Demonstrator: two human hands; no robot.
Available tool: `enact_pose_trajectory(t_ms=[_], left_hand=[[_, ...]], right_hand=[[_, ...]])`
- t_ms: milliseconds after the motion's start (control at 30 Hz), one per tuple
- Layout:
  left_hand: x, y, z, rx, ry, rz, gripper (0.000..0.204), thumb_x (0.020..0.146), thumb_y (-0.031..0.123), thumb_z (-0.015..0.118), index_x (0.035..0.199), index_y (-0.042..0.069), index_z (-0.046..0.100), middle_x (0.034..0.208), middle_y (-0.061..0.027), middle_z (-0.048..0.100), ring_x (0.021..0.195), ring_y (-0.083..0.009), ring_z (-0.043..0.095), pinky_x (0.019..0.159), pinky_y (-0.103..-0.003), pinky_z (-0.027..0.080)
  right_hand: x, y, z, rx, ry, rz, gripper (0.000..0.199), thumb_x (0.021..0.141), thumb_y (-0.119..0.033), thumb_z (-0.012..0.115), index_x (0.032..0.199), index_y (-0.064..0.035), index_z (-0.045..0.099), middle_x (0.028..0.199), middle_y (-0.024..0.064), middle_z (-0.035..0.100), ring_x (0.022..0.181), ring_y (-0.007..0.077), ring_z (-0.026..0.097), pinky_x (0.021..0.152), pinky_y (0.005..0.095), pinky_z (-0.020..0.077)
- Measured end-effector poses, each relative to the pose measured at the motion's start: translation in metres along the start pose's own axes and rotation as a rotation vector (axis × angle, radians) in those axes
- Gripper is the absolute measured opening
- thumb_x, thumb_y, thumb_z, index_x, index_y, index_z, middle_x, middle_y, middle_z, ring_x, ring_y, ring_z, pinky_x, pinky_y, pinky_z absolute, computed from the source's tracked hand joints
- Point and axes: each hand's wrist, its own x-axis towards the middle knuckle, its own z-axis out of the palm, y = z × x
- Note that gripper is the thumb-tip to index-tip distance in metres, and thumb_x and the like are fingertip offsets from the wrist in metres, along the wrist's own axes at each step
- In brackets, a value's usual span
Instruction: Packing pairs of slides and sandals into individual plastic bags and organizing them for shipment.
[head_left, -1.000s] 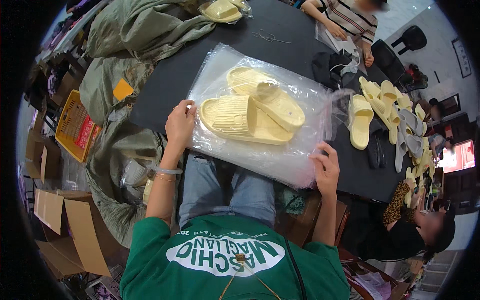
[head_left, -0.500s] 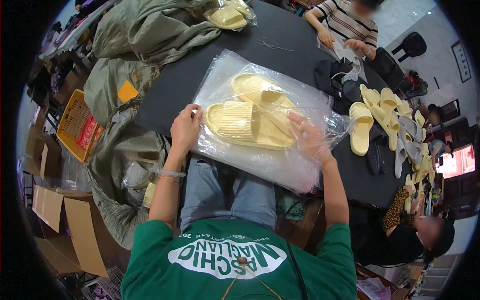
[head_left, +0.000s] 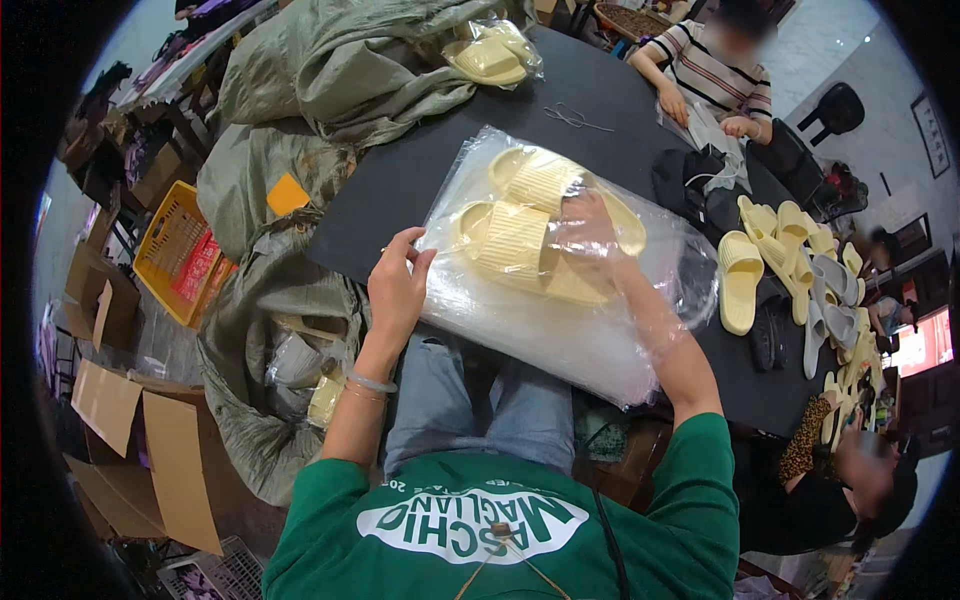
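A pair of pale yellow ribbed slippers [head_left: 515,238] lies side by side in a clear plastic bag [head_left: 682,262], on top of a stack of similar clear bags [head_left: 520,335]. With bent fingers, my left hand [head_left: 397,280] pinches the bag at its left edge, beside the slippers' closed ends. My right hand [head_left: 588,228] reaches in through the bag's right end, under the film. Its fingers are curled on the farther slipper, just by the strap, and the film partly blurs them.
Loose slippers [head_left: 740,283] in yellow and grey crowd the table's right side. A bagged pair [head_left: 490,60] lies at the far edge. Green-grey sacks [head_left: 300,90], a yellow crate [head_left: 165,250] and cardboard boxes [head_left: 180,465] stand at left. Two people sit nearby, one across, one at right.
My right hand has gone from lying on the slippers' right ends to deeper in the bag, by the farther slipper's strap. The slippers have shifted within the bag; the whole view has shifted somewhat.
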Motion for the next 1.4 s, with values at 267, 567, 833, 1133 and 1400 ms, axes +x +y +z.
enact_pose_trajectory(t_ms=[267, 567, 833, 1133, 1400], left_hand=[[0.003, 0.022, 0.003, 0.314, -0.002, 0.392, 0.041, 0.078, 0.010, 0.070, 0.115, -0.001, 0.054, 0.122, -0.0200, 0.052, 0.115, -0.0372, 0.050, 0.091, -0.040, 0.044], [0.012, -0.009, 0.051, -0.525, -0.459, -0.047, 0.065, 0.103, 0.039, 0.028, 0.146, -0.007, 0.012, 0.151, -0.0247, 0.020, 0.143, -0.0315, 0.015, 0.115, -0.034, 0.013], [0.016, -0.007, 0.056, -0.276, -0.602, -0.048, 0.059, 0.102, 0.037, 0.030, 0.146, -0.001, 0.023, 0.153, -0.0212, 0.019, 0.144, -0.0345, 0.011, 0.115, -0.037, 0.013], [0.017, 0.002, 0.064, 0.270, -0.680, 0.097, 0.113, 0.070, 0.074, 0.060, 0.147, -0.001, 0.021, 0.152, -0.0279, 0.011, 0.143, -0.0402, 0.005, 0.115, -0.044, 0.009], [0.007, -0.001, 0.061, 0.385, -0.644, 0.169, 0.126, 0.060, 0.075, 0.067, 0.147, -0.002, 0.019, 0.151, -0.0319, 0.007, 0.142, -0.0431, 0.003, 0.115, -0.047, 0.009]], right_hand=[[0.005, -0.017, 0.013, -0.921, -0.200, -0.204, 0.032, 0.074, -0.018, 0.061, 0.102, -0.0051, 0.066, 0.117, 0.0125, 0.060, 0.117, 0.0291, 0.048, 0.101, 0.0417, 0.0341], [0.005, 0.010, 0.023, -0.837, -0.226, -0.052, 0.034, 0.075, -0.023, 0.066, 0.105, -0.0079, 0.065, 0.113, 0.0132, 0.059, 0.117, 0.0295, 0.048, 0.107, 0.0438, 0.0298], [-0.023, 0.004, -0.012, -0.795, -0.189, -0.149, 0.021, 0.078, -0.022, 0.065, 0.096, -0.0103, 0.066, 0.102, 0.0121, 0.061, 0.108, 0.0298, 0.052, 0.100, 0.0462, 0.0344], [-0.080, -0.012, -0.079, -0.848, -0.209, 0.147, 0.022, 0.074, -0.017, 0.058, 0.089, -0.0040, 0.066, 0.092, 0.0164, 0.064, 0.092, 0.0346, 0.059, 0.095, 0.0460, 0.0379], [-0.147, -0.063, -0.144, -0.925, -0.004, 0.249, 0.030, 0.073, -0.013, 0.058, 0.099, -0.0020, 0.066, 0.101, 0.0174, 0.064, 0.106, 0.0365, 0.052, 0.094, 0.0465, 0.0390]])
